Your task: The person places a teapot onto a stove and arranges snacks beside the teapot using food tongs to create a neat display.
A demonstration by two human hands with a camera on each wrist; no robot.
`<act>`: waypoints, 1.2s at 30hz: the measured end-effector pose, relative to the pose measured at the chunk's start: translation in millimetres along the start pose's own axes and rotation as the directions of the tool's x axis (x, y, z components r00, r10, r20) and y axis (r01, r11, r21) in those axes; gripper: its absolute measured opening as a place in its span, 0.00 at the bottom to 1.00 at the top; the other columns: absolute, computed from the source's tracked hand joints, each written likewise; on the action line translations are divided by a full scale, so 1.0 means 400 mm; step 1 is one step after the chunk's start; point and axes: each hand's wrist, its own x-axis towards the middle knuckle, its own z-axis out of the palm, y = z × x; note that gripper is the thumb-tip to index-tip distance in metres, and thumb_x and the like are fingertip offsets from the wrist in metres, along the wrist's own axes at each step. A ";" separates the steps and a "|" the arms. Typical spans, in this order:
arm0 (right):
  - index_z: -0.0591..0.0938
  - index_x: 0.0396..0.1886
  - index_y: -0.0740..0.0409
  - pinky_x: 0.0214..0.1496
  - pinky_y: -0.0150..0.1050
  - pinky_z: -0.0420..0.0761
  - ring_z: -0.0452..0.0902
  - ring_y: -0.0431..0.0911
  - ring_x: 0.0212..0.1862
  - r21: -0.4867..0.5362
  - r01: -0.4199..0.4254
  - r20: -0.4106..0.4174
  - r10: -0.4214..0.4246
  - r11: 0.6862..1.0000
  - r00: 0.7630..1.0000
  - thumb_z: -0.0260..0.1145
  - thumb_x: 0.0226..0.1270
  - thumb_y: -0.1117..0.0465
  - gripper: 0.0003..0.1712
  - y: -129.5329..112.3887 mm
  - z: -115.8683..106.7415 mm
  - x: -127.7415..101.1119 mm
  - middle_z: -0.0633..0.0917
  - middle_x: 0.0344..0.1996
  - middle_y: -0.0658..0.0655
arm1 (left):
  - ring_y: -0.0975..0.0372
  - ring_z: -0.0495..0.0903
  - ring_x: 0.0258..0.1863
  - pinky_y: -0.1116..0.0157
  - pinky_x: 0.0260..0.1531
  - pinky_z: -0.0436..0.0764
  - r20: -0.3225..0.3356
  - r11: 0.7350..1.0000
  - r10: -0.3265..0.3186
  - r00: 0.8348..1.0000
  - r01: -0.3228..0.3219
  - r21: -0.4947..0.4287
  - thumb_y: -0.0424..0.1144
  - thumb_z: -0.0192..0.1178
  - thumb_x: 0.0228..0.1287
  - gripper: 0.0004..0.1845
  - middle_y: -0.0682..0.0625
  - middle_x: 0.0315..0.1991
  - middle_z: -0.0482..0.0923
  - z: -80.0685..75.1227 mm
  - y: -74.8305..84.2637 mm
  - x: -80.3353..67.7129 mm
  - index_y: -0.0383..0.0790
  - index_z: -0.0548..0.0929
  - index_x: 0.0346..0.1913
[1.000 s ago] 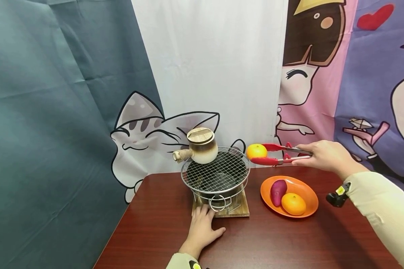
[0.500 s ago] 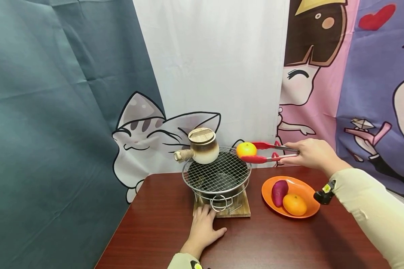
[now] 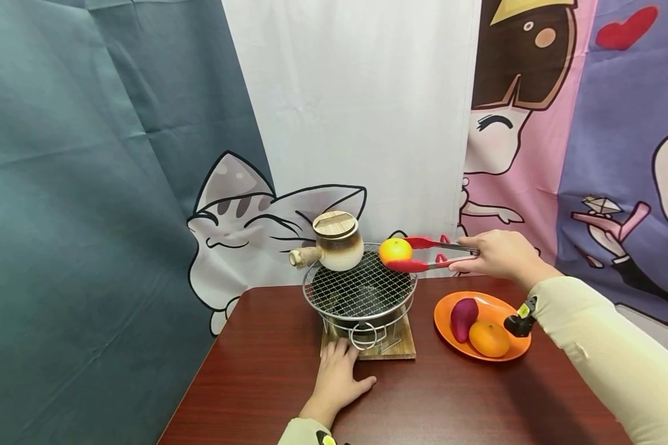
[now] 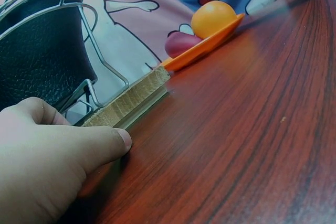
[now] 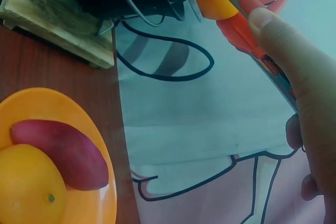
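My right hand [image 3: 501, 254] grips red tongs [image 3: 431, 253] that clamp an orange [image 3: 395, 250] over the right rim of a round wire grill [image 3: 359, 287]. In the right wrist view the tongs [image 5: 247, 22] and the orange [image 5: 212, 1] show beside my thumb. A brown clay pot [image 3: 336, 244] with a wooden lid and side handle sits on the grill's back left. My left hand [image 3: 336, 380] rests flat on the table, fingertips touching the wooden board [image 3: 370, 347] under the grill. The left wrist view shows my thumb [image 4: 100, 142] against that board [image 4: 131, 103].
An orange plate [image 3: 506, 306] right of the grill holds a purple sweet potato [image 3: 463, 318] and a second orange [image 3: 488, 338]. The dark red table [image 3: 423, 402] ends at a cartoon cloth backdrop [image 3: 312, 123] close behind the grill.
My right hand has carried the tongs and the orange leftward, from just right of the grill to above its right rim. The left hand has stayed put.
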 end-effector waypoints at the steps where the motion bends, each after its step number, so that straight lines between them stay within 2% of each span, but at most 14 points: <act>1: 0.84 0.61 0.50 0.33 0.51 0.83 0.85 0.58 0.40 -0.002 0.001 -0.001 -0.001 1.000 1.000 0.64 0.52 0.21 0.48 -0.002 0.001 0.001 0.87 0.48 0.67 | 0.54 0.69 0.52 0.49 0.55 0.70 -0.001 1.000 0.000 1.000 0.000 -0.002 0.62 0.74 0.43 0.36 0.52 0.53 0.73 0.001 0.000 0.001 0.48 0.82 0.56; 11: 0.85 0.59 0.49 0.34 0.53 0.82 0.85 0.56 0.39 -0.017 0.055 -0.013 -0.055 0.998 0.998 0.65 0.54 0.22 0.45 -0.024 0.007 0.013 0.89 0.43 0.62 | 0.55 0.69 0.52 0.49 0.54 0.69 -0.003 1.000 0.007 1.000 -0.007 0.005 0.63 0.73 0.44 0.36 0.52 0.53 0.73 0.008 0.000 0.002 0.49 0.82 0.56; 22: 0.85 0.60 0.49 0.36 0.55 0.82 0.85 0.57 0.40 -0.014 0.054 -0.001 -0.054 0.998 0.999 0.65 0.53 0.22 0.46 -0.033 0.014 0.019 0.88 0.44 0.63 | 0.54 0.69 0.52 0.50 0.55 0.69 -0.012 1.000 0.005 1.000 -0.005 0.002 0.62 0.74 0.43 0.36 0.51 0.52 0.73 0.010 -0.003 -0.002 0.48 0.82 0.55; 29: 0.85 0.59 0.49 0.38 0.57 0.82 0.85 0.57 0.41 -0.010 0.065 -0.014 -0.065 0.998 0.998 0.69 0.54 0.26 0.42 -0.042 0.019 0.022 0.89 0.44 0.62 | 0.54 0.69 0.52 0.50 0.55 0.69 -0.012 1.000 0.006 1.000 -0.006 0.004 0.62 0.74 0.43 0.35 0.51 0.52 0.73 0.009 -0.004 -0.004 0.48 0.82 0.54; 36: 0.84 0.61 0.50 0.40 0.57 0.82 0.85 0.56 0.43 -0.024 0.042 0.009 -0.042 0.999 0.999 0.64 0.52 0.20 0.49 -0.047 0.018 0.025 0.88 0.47 0.62 | 0.55 0.69 0.52 0.50 0.55 0.69 -0.010 1.000 0.010 1.000 -0.010 -0.006 0.62 0.74 0.43 0.36 0.52 0.52 0.73 0.004 -0.001 -0.002 0.49 0.82 0.57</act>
